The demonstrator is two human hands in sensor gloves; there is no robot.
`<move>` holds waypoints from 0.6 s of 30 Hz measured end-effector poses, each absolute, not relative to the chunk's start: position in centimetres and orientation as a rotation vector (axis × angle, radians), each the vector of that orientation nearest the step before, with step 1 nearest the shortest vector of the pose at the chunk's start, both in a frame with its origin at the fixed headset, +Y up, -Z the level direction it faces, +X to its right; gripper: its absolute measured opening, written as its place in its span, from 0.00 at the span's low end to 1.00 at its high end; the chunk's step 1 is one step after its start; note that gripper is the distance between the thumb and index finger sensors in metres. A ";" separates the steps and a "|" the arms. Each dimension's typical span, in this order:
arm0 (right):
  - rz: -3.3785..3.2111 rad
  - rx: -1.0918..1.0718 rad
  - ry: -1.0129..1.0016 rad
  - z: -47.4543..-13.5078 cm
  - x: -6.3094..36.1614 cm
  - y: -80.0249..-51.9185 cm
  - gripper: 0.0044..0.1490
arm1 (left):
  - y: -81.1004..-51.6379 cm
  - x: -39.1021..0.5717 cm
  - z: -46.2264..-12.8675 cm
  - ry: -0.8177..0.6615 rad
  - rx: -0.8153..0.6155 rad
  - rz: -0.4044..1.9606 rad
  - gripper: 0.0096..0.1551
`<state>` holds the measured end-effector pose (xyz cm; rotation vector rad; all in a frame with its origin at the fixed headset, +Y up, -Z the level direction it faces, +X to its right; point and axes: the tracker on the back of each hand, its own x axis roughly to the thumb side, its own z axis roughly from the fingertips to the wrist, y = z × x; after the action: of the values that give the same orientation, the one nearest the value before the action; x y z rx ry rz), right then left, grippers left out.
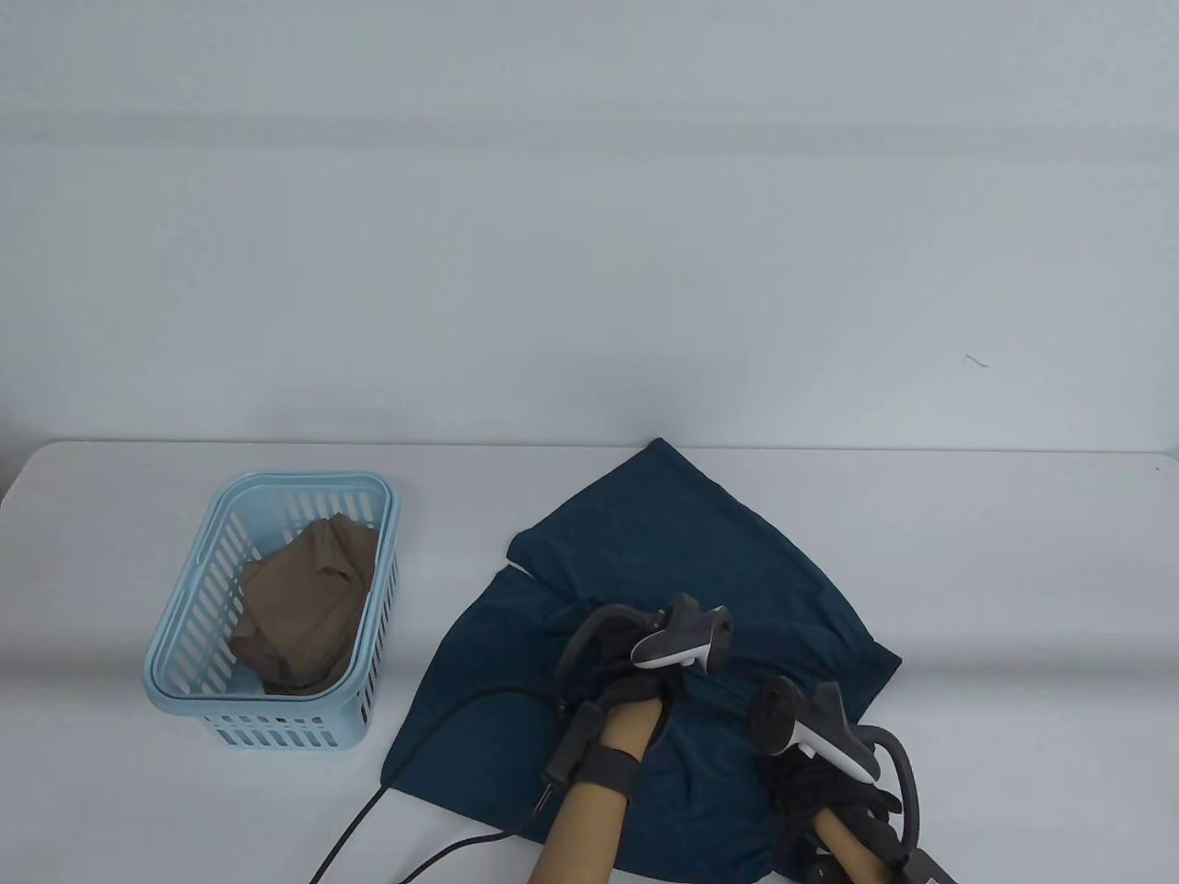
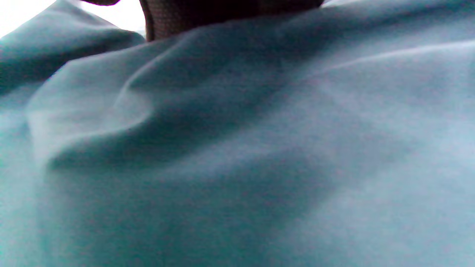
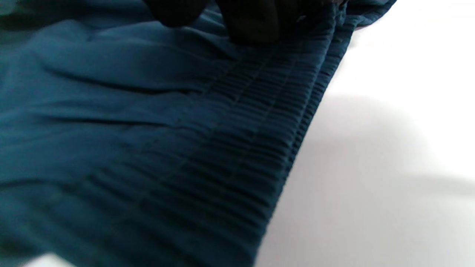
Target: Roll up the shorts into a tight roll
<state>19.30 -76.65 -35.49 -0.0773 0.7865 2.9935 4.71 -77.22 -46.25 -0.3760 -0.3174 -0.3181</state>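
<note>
Dark teal shorts [image 1: 682, 589] lie spread and rumpled on the white desk [image 1: 995, 552], right of centre, unrolled, one leg reaching toward the desk's far edge, the other toward the left. Elastic waistband [image 3: 259, 122] with gathered ribbing at the near right side, edge running along bare desk in the right wrist view. No brand, label or writing readable on the fabric in any view.

Left hand [image 1: 645, 677] in dark glove rests on the middle of the shorts, tracker on its back; fingers hidden under the tracker, so cannot tell if it grips or lies flat. Left wrist view: only blurred folds of teal cloth and a bit of dark glove at the top edge.

Right hand [image 1: 811, 764] at the near right part of the shorts by the waistband, tracker on top. Right wrist view shows dark gloved fingers [image 3: 252, 22] on the cloth just beside the waistband; pinching or only pressing, cannot tell.

Black cable [image 1: 433, 727] runs from the left wrist across the desk toward the near edge.

Light blue slotted basket [image 1: 184, 635] stands well apart on the left, holding a bunched brown garment [image 1: 304, 608]. No writing visible on the basket.
</note>
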 end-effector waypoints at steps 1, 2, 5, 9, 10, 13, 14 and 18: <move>2.990 -0.088 0.785 -35.6 19.4 -76.6 0.34 | -77.2 4.7 -46.3 -0.316 -0.377 -0.318 0.27; 2.986 -0.099 0.786 -35.8 19.5 -76.6 0.34 | -77.2 4.7 -46.3 -0.312 -0.377 -0.317 0.27; 2.985 -0.127 0.793 -36.3 19.6 -76.7 0.34 | -77.2 4.6 -46.3 -0.306 -0.380 -0.313 0.26; 2.945 -0.173 0.821 -37.4 19.9 -76.8 0.34 | -77.0 4.5 -46.1 -0.288 -0.389 -0.320 0.26; 2.921 -0.199 0.823 -37.8 20.1 -76.7 0.34 | -76.9 4.5 -46.1 -0.278 -0.395 -0.318 0.26; 2.864 -0.258 0.822 -38.8 20.6 -76.7 0.34 | -76.9 4.4 -46.1 -0.255 -0.408 -0.299 0.26; 2.854 -0.270 0.820 -39.1 20.7 -76.7 0.34 | -76.9 4.4 -46.2 -0.252 -0.411 -0.298 0.26; 2.808 -0.319 0.818 -40.2 21.2 -76.7 0.34 | -76.9 4.3 -46.2 -0.247 -0.419 -0.287 0.26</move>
<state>21.17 -76.73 -40.15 -0.3189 0.8177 2.8079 4.30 -76.89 -46.15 -0.4190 -0.2474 -0.2868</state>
